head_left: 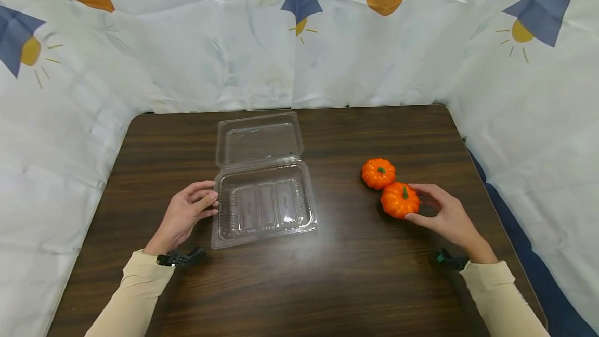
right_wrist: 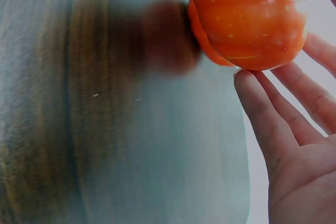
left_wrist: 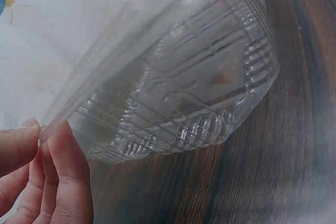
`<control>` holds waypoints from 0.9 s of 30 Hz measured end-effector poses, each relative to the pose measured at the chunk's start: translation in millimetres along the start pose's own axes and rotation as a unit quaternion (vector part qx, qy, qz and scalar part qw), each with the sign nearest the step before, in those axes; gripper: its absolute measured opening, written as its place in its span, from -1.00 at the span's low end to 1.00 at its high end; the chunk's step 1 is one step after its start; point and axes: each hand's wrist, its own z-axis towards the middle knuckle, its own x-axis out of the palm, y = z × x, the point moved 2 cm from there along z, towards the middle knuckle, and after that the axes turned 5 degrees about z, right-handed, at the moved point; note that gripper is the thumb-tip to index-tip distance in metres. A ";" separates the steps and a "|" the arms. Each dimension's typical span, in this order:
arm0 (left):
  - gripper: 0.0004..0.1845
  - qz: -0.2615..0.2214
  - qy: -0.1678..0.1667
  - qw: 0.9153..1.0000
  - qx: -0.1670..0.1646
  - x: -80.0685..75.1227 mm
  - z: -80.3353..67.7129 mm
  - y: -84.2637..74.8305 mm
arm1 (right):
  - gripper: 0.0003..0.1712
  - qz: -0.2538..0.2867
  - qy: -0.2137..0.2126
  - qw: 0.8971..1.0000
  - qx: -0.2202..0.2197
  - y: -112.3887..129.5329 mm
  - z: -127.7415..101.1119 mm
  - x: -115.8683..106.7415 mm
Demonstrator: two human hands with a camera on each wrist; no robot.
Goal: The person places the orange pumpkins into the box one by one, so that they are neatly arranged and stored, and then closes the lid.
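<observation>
Two small orange pumpkins sit touching each other on the right half of the dark wooden table [head_left: 355, 285]. The nearer pumpkin [head_left: 399, 199] is clasped by the right hand [head_left: 446, 217], thumb on its near side and fingers curved round its far side; the farther pumpkin [head_left: 378, 173] lies just behind it, untouched. Left of centre stands a clear plastic clamshell container [head_left: 264, 204], its hinged lid [head_left: 258, 138] thrown back flat toward the far edge and its ribbed tray uncovered. The left hand [head_left: 184, 215] pinches the tray's left rim between thumb and fingertips [left_wrist: 63, 145]. Both forearms wear cream sleeves with dark wrist straps. A white cloth backdrop [head_left: 187, 56] printed with blue and orange shapes surrounds the table.
</observation>
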 end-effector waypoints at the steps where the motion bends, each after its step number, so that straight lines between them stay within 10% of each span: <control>1: -0.48 0.000 0.002 1.000 -0.001 1.3 0.5 0.2 | -0.22 0.001 -0.001 1.000 -0.001 1.3 0.4 -0.6; 27: -0.51 -0.034 0.027 0.999 -0.003 36.0 14.5 6.3 | -0.21 0.129 0.018 0.987 -0.098 57.5 38.0 23.2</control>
